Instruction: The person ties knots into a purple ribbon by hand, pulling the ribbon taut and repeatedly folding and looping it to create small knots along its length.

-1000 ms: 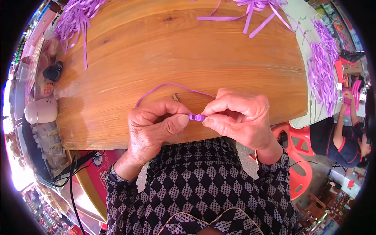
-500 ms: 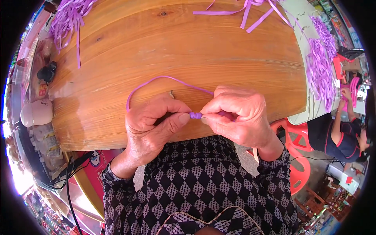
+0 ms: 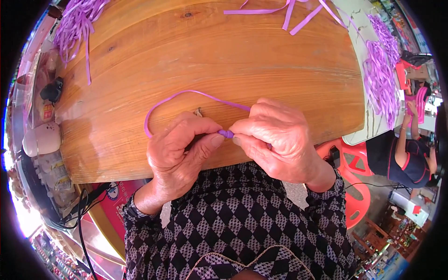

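A: Item one, nearest: left hand [image 3: 179,149] and right hand [image 3: 275,137], fingertips pinched together on one purple strip [image 3: 186,94] at the near edge of the wooden table [image 3: 224,51]. Both closed tight on it; a small purple nub [image 3: 226,134] shows between them.

B: Step in hand?

A: By my reading, rolling or knotting the strip's end. The next move likely calls for a steady pinch while the slack feeds in.

B: The strip's run?

A: Out from behind the right fingers, arcing over the wood, looping back down to the left hand.

B: Farther off?

A: Loose purple strips top centre [image 3: 298,14], a bundle far left [image 3: 77,23], another heap on the side table [image 3: 380,74] where a second person [image 3: 403,154] sits.

B: Change from a second ago?

A: The loop has swung wider to the left; the hands have barely shifted.
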Demonstrator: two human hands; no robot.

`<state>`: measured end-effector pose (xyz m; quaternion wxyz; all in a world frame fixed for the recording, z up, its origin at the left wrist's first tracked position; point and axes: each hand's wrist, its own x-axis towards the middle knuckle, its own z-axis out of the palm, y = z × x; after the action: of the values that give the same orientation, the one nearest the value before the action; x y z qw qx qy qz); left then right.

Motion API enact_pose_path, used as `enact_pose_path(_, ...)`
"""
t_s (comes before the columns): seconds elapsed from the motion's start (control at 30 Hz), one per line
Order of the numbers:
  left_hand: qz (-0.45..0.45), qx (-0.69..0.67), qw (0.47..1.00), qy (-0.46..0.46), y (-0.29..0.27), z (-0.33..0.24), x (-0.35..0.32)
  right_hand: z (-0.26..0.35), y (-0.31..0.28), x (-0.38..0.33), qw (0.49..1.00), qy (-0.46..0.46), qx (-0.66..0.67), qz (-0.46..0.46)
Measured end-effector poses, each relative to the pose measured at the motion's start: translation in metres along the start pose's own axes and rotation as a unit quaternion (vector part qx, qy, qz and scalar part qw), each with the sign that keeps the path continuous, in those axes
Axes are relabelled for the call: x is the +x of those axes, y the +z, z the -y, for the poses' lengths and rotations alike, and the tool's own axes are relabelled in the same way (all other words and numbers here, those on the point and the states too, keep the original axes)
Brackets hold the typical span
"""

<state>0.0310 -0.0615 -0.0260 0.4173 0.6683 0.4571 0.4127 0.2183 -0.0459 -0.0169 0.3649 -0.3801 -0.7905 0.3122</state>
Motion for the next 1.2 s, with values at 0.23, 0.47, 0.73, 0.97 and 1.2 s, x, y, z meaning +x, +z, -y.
enact_pose_path(0.23,-0.030,-0.023,0.999,-0.033,0.004,-0.002,-0.004,0.000,0.007,-0.003,0.997,-0.014,0.030,-0.065)
enact_pose_path(0.47,-0.054,-0.116,0.988,-0.091,0.010,0.001,-0.006,0.001,0.008,-0.001,0.995,0.023,0.074,-0.057)
enact_pose_path(0.73,-0.068,-0.097,0.992,-0.038,0.012,0.003,-0.009,0.000,0.007,-0.002,0.997,0.038,0.064,-0.025)
enact_pose_path(0.97,-0.098,-0.114,0.987,-0.063,0.018,0.004,-0.016,0.001,0.019,-0.006,0.985,0.064,0.138,-0.086)
enact_pose_path(1.2,-0.118,0.003,0.991,0.067,0.020,0.007,-0.014,0.000,0.023,-0.006,0.989,-0.009,0.089,-0.118)
